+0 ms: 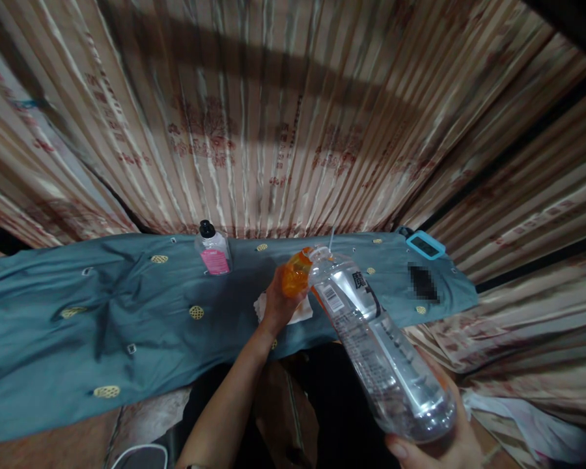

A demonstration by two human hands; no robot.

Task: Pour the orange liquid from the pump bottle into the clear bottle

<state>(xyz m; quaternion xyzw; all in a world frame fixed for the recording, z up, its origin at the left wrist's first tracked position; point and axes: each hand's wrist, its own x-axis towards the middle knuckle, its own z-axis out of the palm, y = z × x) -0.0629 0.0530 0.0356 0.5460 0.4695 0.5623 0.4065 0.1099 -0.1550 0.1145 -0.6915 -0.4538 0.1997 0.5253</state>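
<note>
My left hand (279, 305) is closed around a small orange see-through bottle (297, 273). My right hand (456, 433) grips a large clear plastic bottle (385, 352) near its base; a silver label with dark print wraps its side. The large bottle is tilted, its neck pointing up and left to the orange bottle's top. Whether the two mouths touch, I cannot tell. A thin pale stick (331, 239) rises beside the neck. Under my left hand lies a crumpled white tissue (300, 312), partly hidden by the hand.
A clear bottle with black cap and pink label (216, 254) stands at the back left on a teal patterned cloth (127, 293). To the right lie a blue-framed object (426, 245) and a pixelated dark patch (424, 282). Striped curtains (254, 130) hang behind and beside.
</note>
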